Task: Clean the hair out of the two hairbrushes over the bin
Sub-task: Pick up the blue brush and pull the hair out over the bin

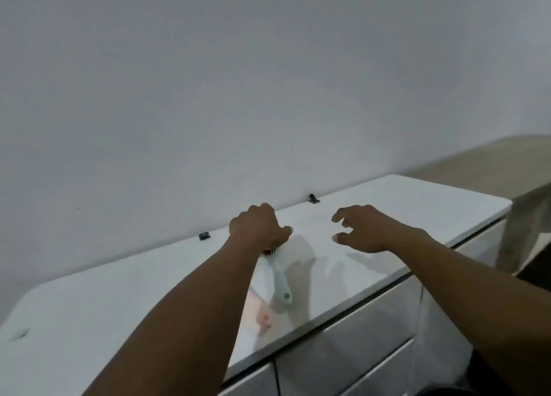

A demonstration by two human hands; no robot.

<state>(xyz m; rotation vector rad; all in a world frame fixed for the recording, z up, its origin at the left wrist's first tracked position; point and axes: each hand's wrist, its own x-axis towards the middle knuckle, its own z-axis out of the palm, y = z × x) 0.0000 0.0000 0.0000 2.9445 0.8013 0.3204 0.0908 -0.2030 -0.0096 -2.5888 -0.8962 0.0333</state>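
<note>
- Lying on the white counter, the light blue hairbrush is running its long axis from the far-left head to the near-right handle end, the handle pointing toward the counter's front edge.
- Left hand is closing down over the brush head, fingers curled around it; the head itself is mostly hiding under the hand, only a dark patch of bristles or hair is showing at the wrist side.
- Right hand is hovering above the counter, well apart from the brush, fingers spread and half curled, holding nothing.
- Pink hairbrush is lying just beside the blue handle, nearer the front edge, partly hiding behind the left forearm; blurred, so I cannot tell its exact direction.
- Counter top is sitting mostly bare to the left and right of the hands; the wall is bounding the far edge directly behind the left hand.
- Two small dark clips are sitting along that far edge.
- Drawer fronts are showing below the front edge.
</note>
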